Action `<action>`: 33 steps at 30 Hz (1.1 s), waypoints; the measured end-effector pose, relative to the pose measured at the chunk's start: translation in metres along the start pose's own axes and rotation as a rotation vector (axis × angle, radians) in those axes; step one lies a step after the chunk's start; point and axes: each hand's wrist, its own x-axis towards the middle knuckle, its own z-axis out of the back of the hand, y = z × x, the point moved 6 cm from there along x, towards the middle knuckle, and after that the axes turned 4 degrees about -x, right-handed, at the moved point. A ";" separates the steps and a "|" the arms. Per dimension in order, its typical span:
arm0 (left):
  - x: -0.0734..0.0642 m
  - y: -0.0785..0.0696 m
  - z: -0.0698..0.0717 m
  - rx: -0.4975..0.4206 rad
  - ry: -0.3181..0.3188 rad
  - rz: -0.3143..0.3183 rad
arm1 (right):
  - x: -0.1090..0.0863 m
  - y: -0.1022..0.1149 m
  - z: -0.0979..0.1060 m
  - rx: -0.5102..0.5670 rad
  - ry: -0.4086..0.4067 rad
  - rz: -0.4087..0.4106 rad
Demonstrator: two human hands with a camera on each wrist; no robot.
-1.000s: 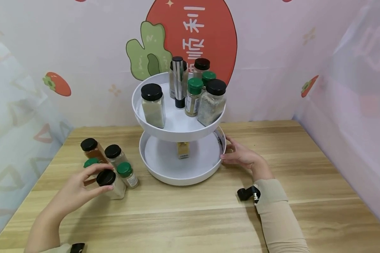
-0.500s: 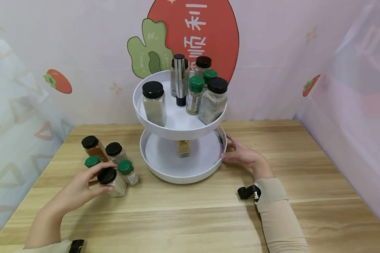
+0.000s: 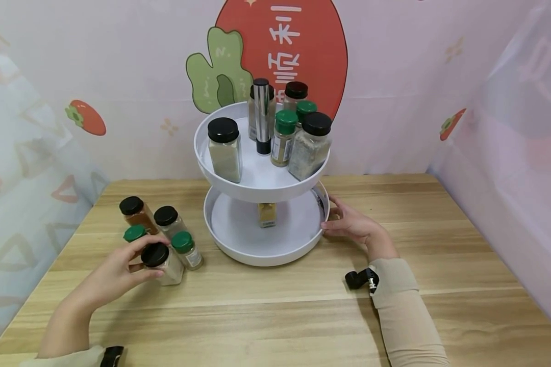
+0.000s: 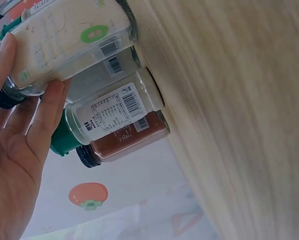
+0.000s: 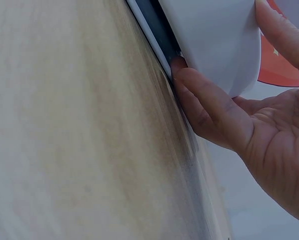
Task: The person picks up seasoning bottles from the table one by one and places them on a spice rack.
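My left hand [image 3: 111, 278] grips a square spice jar [image 3: 172, 271] near its black lid, thumb on one side and fingers on the other. Pale powder fills this jar [image 4: 72, 42] in the left wrist view, where its base is right at the tabletop. Next to it stand a small green-lidded spice bottle [image 3: 193, 258], another green-lidded bottle [image 3: 135, 233], a black-lidded jar [image 3: 167, 218] and a jar of reddish-brown powder [image 3: 138, 216]. My right hand [image 3: 352, 225] holds the edge of the two-tier white tray [image 3: 266, 260] at its lower tier, thumb and fingers at the wall [image 5: 219, 40].
The upper tier [image 3: 257, 192] bears several black-lidded and green-lidded spice jars and a tall silver cylinder [image 3: 261, 114]. A small yellow box [image 3: 267, 215] stands on the lower tier. Patterned cloth [image 3: 385, 102] hangs behind the wooden table [image 3: 266, 316].
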 end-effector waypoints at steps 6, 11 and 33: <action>-0.003 -0.001 0.001 -0.012 0.003 -0.013 | 0.000 0.001 0.000 0.007 -0.003 0.000; -0.009 -0.002 0.003 0.008 -0.010 -0.013 | 0.000 0.001 0.000 0.009 0.000 0.003; -0.003 -0.060 0.000 -0.106 -0.053 -0.062 | 0.000 0.001 0.000 0.033 0.007 -0.004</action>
